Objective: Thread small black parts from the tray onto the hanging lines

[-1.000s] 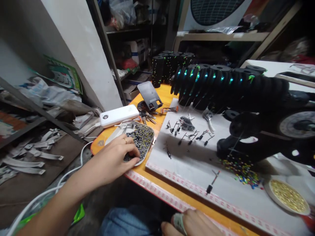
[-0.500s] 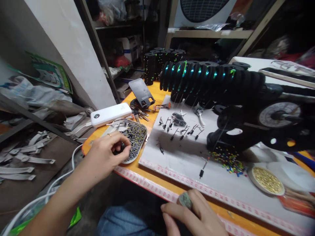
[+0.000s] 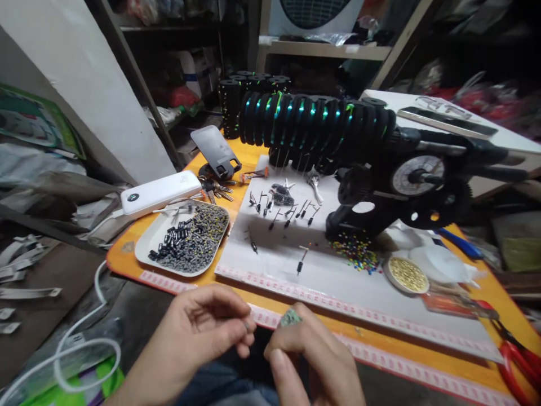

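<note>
My left hand [image 3: 203,332] is over the table's front edge, thumb and fingertips pinched on a tiny piece too small to name. Close to its right, my right hand [image 3: 316,358] is closed, thumb against the bent index finger; anything between them is hidden. A grey-green lump [image 3: 291,318] shows at the fingers of the right hand. Beyond the left hand lies a white tray [image 3: 146,242] of small grey and black cylindrical pieces [image 3: 190,239]. Several small black pieces with thin stems [image 3: 300,262] lie on the white board [image 3: 262,265].
A black machine [image 3: 363,197] with a dial carries a row of black spools [image 3: 313,121] with shiny line. Nearby are colourful beads [image 3: 359,254], a dish of gold bits [image 3: 408,275], red-handled pliers [image 3: 513,361], a white power bank [image 3: 160,194], keys [image 3: 217,189] and a phone stand [image 3: 215,149].
My left hand has moved from the tray towards me and right, beside my right hand. The right hand stays closed near the front edge. The view has shifted to the right.
</note>
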The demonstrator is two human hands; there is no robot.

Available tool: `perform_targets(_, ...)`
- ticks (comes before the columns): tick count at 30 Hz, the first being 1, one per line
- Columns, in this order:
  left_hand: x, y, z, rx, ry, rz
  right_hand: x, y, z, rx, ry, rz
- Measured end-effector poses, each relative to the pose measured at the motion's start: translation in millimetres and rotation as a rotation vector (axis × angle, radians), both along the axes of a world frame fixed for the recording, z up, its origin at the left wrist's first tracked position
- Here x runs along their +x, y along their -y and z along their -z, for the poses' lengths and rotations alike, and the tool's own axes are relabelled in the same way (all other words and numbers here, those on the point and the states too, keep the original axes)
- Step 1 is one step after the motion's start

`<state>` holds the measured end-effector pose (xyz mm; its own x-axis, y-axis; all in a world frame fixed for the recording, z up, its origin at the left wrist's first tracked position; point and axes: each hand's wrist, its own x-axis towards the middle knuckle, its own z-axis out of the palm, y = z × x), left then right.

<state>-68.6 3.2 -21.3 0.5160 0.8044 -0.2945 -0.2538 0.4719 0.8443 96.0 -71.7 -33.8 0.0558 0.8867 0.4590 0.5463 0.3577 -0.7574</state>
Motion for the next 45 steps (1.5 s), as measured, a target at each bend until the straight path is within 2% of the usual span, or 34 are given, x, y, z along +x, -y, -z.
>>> perform_targets(3,12.1,13.4,6.4,-0.114,0.120,0.046,7.3,-0.4,-4.4,-0.004,-0.021,-0.030)
perform_targets(10,21.5,18.4,2.1,-0.063,0.111,0.154,13.6,2.9,-8.1,0.014,-0.009,-0.014)
perform_targets(17,28.6,19.2,-5.8,-0.223,0.119,0.018,17.0,5.3,-3.8,0.001,-0.008,-0.034)
perform_targets(20,25.9,20.2,-3.8,-0.245,0.081,0.038,19.3,6.3,-4.9,-0.006,-0.004,-0.062)
perform_targets(25,22.9,19.4,7.3,-0.145,0.126,0.185,21.5,7.1,-6.3,-0.026,-0.022,-0.060)
perform_targets(33,27.7,18.6,12.7,-0.282,0.263,0.105,19.6,5.1,-7.2,-0.061,0.002,-0.076)
perform_targets(39,30.0,20.6,15.9,-0.312,0.290,0.137,11.8,-0.7,-14.5,-0.038,-0.034,-0.069)
perform_targets(45,31.1,20.8,15.5,-0.341,0.276,0.134,8.9,-2.0,-13.2,-0.081,-0.064,-0.065)
